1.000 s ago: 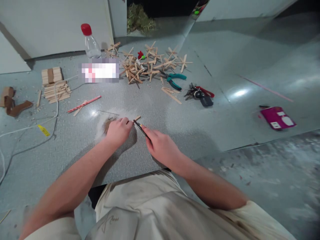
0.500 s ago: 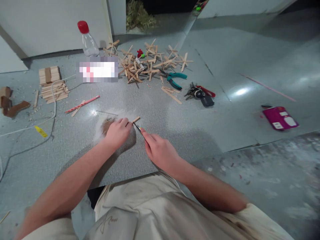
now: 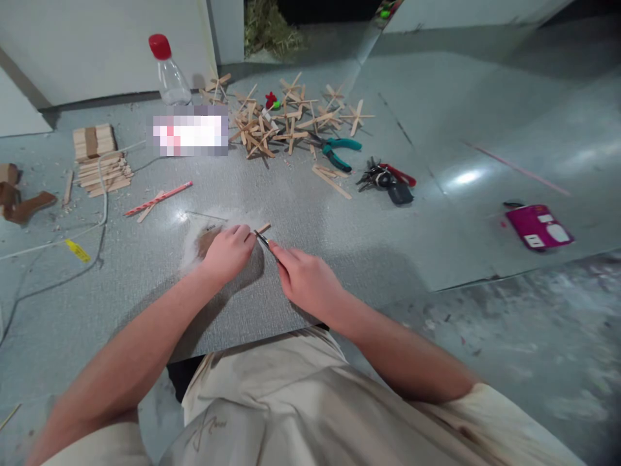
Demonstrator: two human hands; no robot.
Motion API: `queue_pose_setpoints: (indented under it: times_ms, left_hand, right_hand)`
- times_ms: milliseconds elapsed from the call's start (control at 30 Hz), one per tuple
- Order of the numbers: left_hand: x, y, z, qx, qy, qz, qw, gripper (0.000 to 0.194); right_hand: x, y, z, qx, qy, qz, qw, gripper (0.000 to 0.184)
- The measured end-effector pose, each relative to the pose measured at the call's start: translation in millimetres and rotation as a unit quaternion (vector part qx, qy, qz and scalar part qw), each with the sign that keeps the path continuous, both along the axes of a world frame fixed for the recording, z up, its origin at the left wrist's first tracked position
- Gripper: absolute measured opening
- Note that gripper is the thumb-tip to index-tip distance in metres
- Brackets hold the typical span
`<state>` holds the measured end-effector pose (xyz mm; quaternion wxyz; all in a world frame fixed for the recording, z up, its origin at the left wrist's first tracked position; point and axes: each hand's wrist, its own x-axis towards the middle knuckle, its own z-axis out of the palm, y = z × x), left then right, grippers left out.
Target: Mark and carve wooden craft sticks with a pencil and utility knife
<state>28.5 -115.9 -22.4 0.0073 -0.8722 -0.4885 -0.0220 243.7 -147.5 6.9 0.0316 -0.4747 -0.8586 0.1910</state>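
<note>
My left hand (image 3: 228, 251) is closed and presses a short wooden stick (image 3: 263, 228) down on a pale dusty patch of the grey floor mat (image 3: 310, 213). The stick's end pokes out past my fingers to the right. My right hand (image 3: 303, 279) is closed round a thin dark blade tool (image 3: 263, 240), and its tip touches the stick right beside my left fingers. Both forearms reach forward from my lap.
A heap of crossed wooden sticks (image 3: 286, 120) lies further back, with teal pliers (image 3: 339, 150) and a bunch of keys (image 3: 385, 178) to its right. A red-capped bottle (image 3: 167, 71), stacked sticks (image 3: 99, 158), a pink striped pencil (image 3: 158, 198) and a white cable (image 3: 104, 194) lie left. A magenta packet (image 3: 538, 226) lies right.
The view has shifted slightly. My right hand has slid a little left and forward with the blade tool along the stick. My left hand keeps holding the stick down.
</note>
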Motion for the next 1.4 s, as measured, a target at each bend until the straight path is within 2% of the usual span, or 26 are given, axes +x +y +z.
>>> queue_pose_setpoints:
  times_ms: [433, 700, 1100, 1400]
  left_hand:
    - [0.3, 2.9, -5.8, -0.001, -0.03, 0.034, 0.999, 0.033]
    - [-0.7, 4.5, -3.5, -0.014, -0.032, 0.02, 0.999, 0.031]
    - [-1.8, 7.7, -7.4, -0.012, -0.053, 0.025, 0.998, 0.031]
    - [1.7, 6.8, -10.9, 0.014, -0.061, 0.055, 0.997, 0.033]
  right_hand:
    - [1.6, -13.3, -12.3, 0.013, -0.026, -0.013, 0.999, 0.057]
    - [0.3, -12.8, -10.5, 0.015, -0.063, -0.006, 0.998, 0.057]
    - [-6.8, -1.4, -11.6, 0.001, -0.028, -0.015, 1.0, 0.058]
    - [-7.5, -6.6, -16.2, 0.011, -0.031, -0.025, 0.999, 0.057]
